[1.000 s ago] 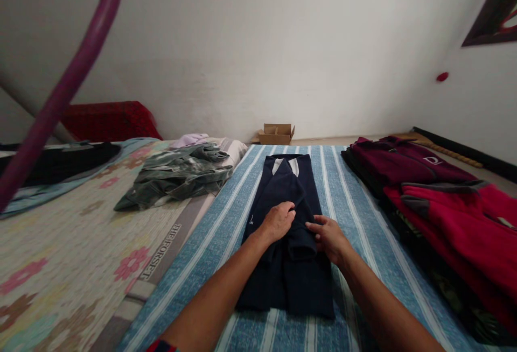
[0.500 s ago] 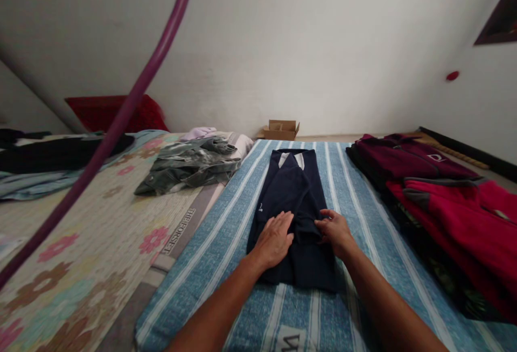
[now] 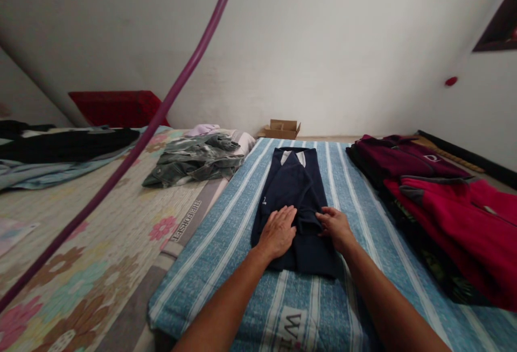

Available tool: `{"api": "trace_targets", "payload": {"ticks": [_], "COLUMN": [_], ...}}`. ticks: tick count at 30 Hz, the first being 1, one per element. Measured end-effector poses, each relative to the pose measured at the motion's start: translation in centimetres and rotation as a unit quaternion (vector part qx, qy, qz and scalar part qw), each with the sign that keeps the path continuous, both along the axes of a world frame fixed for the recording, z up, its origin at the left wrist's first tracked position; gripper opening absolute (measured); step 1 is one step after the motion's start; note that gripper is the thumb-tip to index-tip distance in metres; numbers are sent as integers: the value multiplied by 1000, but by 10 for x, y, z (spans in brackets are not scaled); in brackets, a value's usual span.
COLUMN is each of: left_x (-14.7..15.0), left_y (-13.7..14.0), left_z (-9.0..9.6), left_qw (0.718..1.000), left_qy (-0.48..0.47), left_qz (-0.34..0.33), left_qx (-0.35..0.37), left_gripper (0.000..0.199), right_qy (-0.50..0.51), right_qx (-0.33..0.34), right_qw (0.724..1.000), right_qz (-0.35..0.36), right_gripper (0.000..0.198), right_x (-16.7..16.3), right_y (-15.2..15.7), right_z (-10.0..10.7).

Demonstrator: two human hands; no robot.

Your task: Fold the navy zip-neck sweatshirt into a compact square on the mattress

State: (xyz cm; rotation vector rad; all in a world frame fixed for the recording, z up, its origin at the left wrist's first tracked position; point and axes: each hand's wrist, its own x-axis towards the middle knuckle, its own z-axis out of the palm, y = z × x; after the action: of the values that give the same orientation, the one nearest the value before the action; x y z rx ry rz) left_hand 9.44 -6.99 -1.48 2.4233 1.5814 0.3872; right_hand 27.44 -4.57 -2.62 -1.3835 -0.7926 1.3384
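A dark navy jacket [image 3: 297, 180] lies folded into a long narrow shape on the blue striped bedding. Two pale patches show at its collar end, and a small white mark sits on its left side. My left hand [image 3: 279, 232] rests flat on the jacket's lower half, fingers stretched forward and palm down. At the right edge of the same jacket is my right hand [image 3: 336, 227], its fingers bent and apart, touching the folded cloth. The underside of the right fingers is partly hidden.
Folded maroon [image 3: 407, 159] and red garments [image 3: 456, 206] are piled on the right. Crumpled grey-green clothing [image 3: 194, 159] lies on the flowered bedding at left, with black clothing [image 3: 68, 146] farther left. A purple pole [image 3: 177, 85] crosses the view. A cardboard box [image 3: 281, 129] stands by the wall.
The view has shifted slightly, so the pole and left bedding appear farther right. Both hands stay at nearly the same places on the jacket, which keeps its folded shape.
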Motion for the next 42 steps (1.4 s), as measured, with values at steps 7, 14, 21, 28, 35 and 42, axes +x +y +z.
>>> {"api": "trace_targets", "payload": {"ticks": [7,14,21,28,35,42], "left_x": [-1,-3,6,74,110,103], "left_y": [-1,-1,25,106,166,187], "left_z": [-4,-3,23,46,35,40], "left_qw": [1000,998,977,977,943,949], "left_qy": [-1,-52,-172,9,92,90], "left_qz": [3,19,116,209,319,298], "left_qx": [26,34,45,29,-17,-48], "left_gripper": [52,52,37,36,68,56], "right_qy": [5,23,50,91,106,101], "right_qx": [11,14,22,17,9,26], "right_qw": [1000,1000,998,994,990,993], "right_qz": [0,5,21,57,90,64], "right_gripper": [33,39,47,53,52,46], "right_x": [-1,-3,-6,-6,-7,-14], "right_y": [1,2,2,7,15,12], "right_z": [-2,-6,-7,-18,-30,-27]}}
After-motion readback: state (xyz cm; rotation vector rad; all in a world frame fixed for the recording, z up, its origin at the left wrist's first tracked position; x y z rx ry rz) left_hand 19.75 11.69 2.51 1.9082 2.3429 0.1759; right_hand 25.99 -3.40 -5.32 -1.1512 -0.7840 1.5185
